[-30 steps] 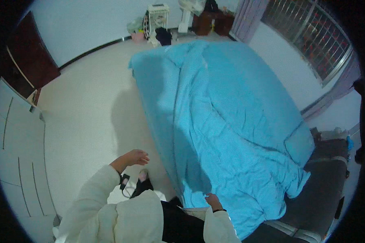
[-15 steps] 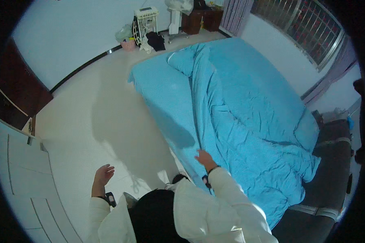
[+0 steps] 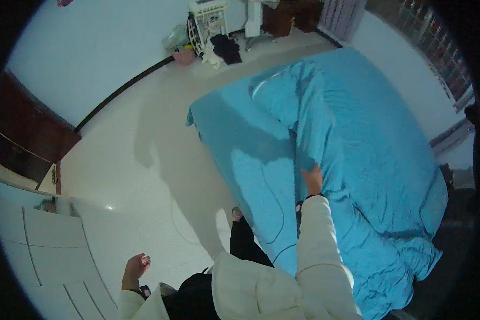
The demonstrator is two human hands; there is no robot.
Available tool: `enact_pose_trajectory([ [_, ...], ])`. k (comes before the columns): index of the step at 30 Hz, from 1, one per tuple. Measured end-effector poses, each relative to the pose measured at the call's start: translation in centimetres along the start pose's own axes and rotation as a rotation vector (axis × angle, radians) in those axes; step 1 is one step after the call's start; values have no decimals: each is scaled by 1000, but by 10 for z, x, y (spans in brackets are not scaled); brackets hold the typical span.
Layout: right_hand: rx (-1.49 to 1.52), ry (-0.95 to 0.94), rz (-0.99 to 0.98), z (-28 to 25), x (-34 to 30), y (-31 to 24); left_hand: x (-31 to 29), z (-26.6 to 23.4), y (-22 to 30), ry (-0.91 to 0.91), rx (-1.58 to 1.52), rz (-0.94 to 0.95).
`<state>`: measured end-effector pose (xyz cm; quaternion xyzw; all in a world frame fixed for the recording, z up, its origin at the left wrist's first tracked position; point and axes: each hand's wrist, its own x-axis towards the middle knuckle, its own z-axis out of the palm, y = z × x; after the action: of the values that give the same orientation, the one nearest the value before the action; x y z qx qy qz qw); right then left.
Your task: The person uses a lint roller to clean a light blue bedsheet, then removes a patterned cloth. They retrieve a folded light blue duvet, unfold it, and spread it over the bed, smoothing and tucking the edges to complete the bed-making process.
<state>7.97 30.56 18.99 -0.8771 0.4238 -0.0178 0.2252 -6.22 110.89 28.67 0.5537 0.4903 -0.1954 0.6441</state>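
Note:
A light blue quilt (image 3: pixel 368 176) lies rumpled over the right part of a bed, its folded edge running lengthwise. My right hand (image 3: pixel 313 180) reaches forward over this edge, thumb apart from the fingers; nothing shows in its grasp, and whether it touches the cloth is hard to tell. To its left is the bare blue bed sheet (image 3: pixel 234 144), crossed by a shadow. My left hand (image 3: pixel 137 266) hangs over the floor at the lower left, fingers loosely bent and apart, holding nothing. Both wrists carry dark bands.
Pale floor (image 3: pixel 117 176) stretches left of the bed. White cabinets (image 3: pixel 53 229) and a dark brown door (image 3: pixel 32 122) line the left side. At the far wall stand a white rack (image 3: pixel 210 21), a pink basket (image 3: pixel 185 56) and dark clothing (image 3: pixel 226 49). A thin dark cord (image 3: pixel 282 213) lies across the sheet.
My right hand has moved forward and right along the quilt's edge, the arm stretching out. My left hand sits lower in view. The view has shifted, and my leg now shows beside the bed.

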Motion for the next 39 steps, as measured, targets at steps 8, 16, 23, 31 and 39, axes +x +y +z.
enact_pose_trajectory([
  [8, 17, 61, 201, 24, 117, -66, 7, 78, 122, -115, 142, -2],
  [16, -18, -122, 19, 78, 100, -125, 128, 130, 244, -111, 218, -45],
  [23, -133, -935, -529, 165, -68, -176, 252, 252, 380, -385, 451, 71],
  [31, 202, -1131, -43, 164, -41, -244, 283, 483, 428, -823, 987, 175],
  [39, 261, 359, -333, 47, 81, -314, 277, 630, 392, -1077, 1034, -104],
])
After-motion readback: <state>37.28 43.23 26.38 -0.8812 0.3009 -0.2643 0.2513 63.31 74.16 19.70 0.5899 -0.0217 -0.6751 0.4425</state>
